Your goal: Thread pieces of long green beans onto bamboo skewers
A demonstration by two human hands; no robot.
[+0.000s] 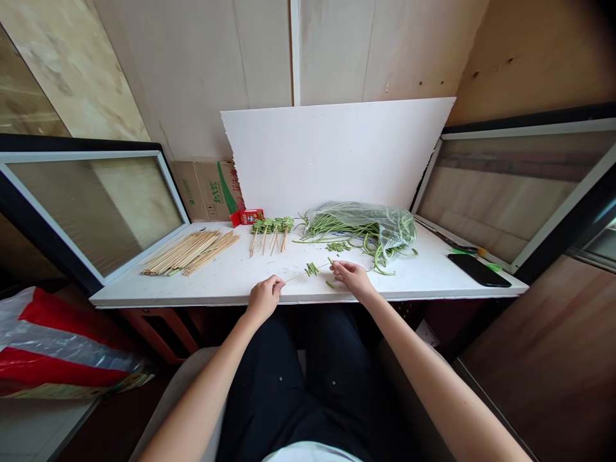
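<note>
My left hand (265,298) is closed on the near end of a thin wooden skewer (294,277) above the table's front edge. Several short green bean pieces (312,269) are threaded along the skewer's middle. At its far end, my right hand (350,277) pinches another green bean piece (330,260) between thumb and fingers. A loose bean piece (330,284) lies on the white table just below the right hand. Behind the hands is a small heap of cut bean pieces (338,246). Filled bean skewers (272,226) lie in a row farther back.
Bare skewers (185,251) are piled at the left. Long green beans (341,224) spill from a clear plastic bag (397,224) at the back. A black phone (479,270) lies on the right. A white board (332,157) and a cardboard box (206,192) stand behind.
</note>
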